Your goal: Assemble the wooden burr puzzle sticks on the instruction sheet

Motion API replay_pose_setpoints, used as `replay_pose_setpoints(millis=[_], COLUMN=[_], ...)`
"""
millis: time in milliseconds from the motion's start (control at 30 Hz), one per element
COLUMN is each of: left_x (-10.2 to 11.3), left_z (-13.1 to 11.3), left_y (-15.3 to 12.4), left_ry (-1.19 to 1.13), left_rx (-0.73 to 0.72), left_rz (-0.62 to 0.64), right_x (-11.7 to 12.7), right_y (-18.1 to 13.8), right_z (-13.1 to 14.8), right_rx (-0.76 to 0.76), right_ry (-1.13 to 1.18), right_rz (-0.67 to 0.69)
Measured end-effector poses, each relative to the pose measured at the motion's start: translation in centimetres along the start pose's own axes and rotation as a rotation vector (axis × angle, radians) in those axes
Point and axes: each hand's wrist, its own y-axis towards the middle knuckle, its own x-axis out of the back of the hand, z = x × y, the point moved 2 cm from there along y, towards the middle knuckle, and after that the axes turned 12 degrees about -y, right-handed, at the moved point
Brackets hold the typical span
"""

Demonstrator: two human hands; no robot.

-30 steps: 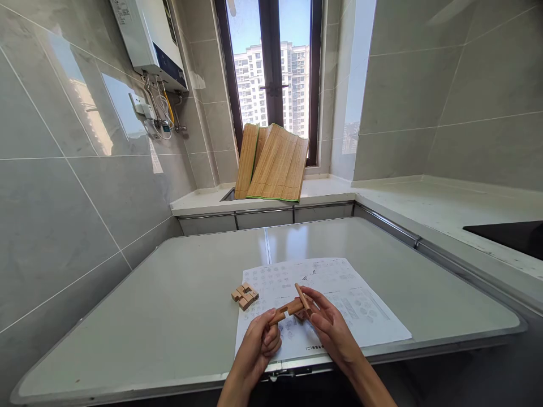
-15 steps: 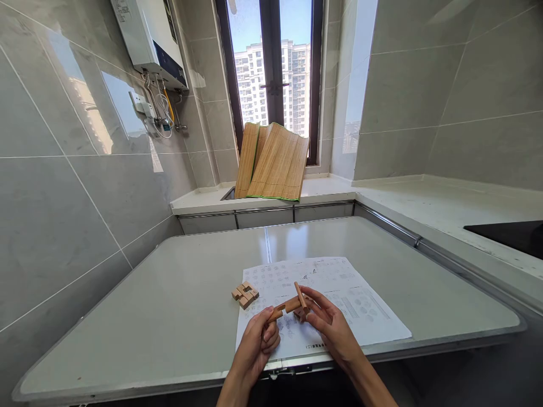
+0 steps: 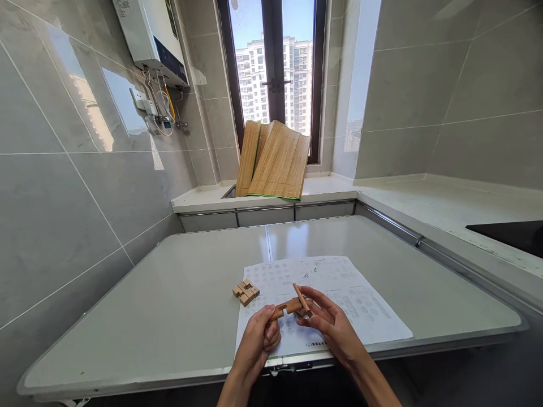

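My left hand is closed, pinching the left end of a notched brown wooden puzzle piece between thumb and forefinger. At the other end, my right hand curls its fingers around a thinner wooden stick, which lies slantwise across the notched piece. Part of the stick's lower end and the right end of the notched piece are hidden by the fingers. Both pieces are held above a printed paper sheet. Left of the hands, a small cluster of pale wooden blocks lies at the sheet's edge.
A light folding table with a metal rim bears everything. Beyond it, a folded bamboo mat leans on the white counter before the window. A water heater hangs on the left wall.
The fingers of my right hand have shifted slightly around the stick, and the stick's lower end has tilted a little to the right. My left hand keeps its grip.
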Motion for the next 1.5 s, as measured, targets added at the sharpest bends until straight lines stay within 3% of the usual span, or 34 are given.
replay_pose_setpoints(millis=[467, 1500], left_x=[-0.3, -0.3], left_z=[0.1, 0.2], left_y=[-0.4, -0.5], left_ry=[0.055, 0.050], left_rx=[0.008, 0.031], left_rz=[0.045, 0.049], right_x=[0.9, 0.8], right_y=[-0.6, -0.7], right_z=[-0.1, 0.6], right_rx=[0.042, 0.032], right_ry=[-0.195, -0.226], right_rz=[0.026, 0.064])
